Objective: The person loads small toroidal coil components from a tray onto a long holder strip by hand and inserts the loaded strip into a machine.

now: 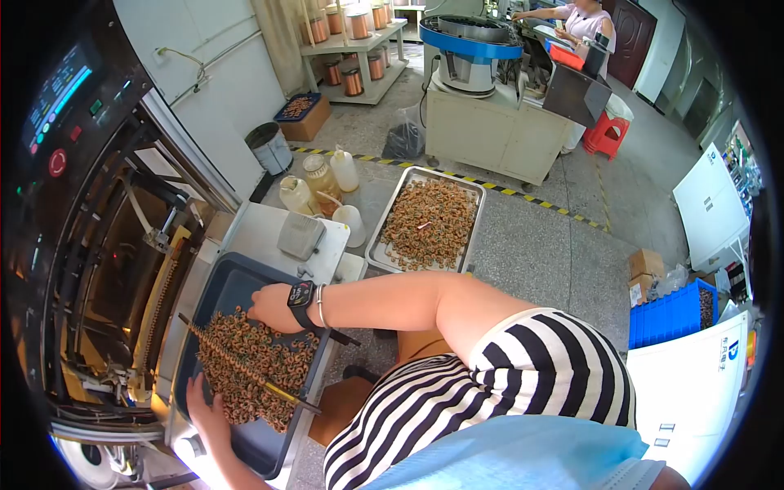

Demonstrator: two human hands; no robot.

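A dark grey tray [214, 286] holds a heap of small copper-coloured wound rings [269, 351] with bits of green. Across the heap lies a long rod [282, 393] with a yellow section near its lower right end and a row of rings along its length. My right hand [273, 309], with a black watch on its wrist, is at the heap's upper edge. Its fingers curl down, and their tips are hidden. By the tray's lower left side is my left hand [211, 416], fingers apart, close to the rings and holding nothing visible.
A machine [122, 269] with a lit panel stands at left. Beyond the tray are a grey box [301, 235], plastic bottles [345, 169] and a metal tray [478, 204] of more rings on the floor. Another person [584, 28] works behind a blue-rimmed bowl feeder [471, 51].
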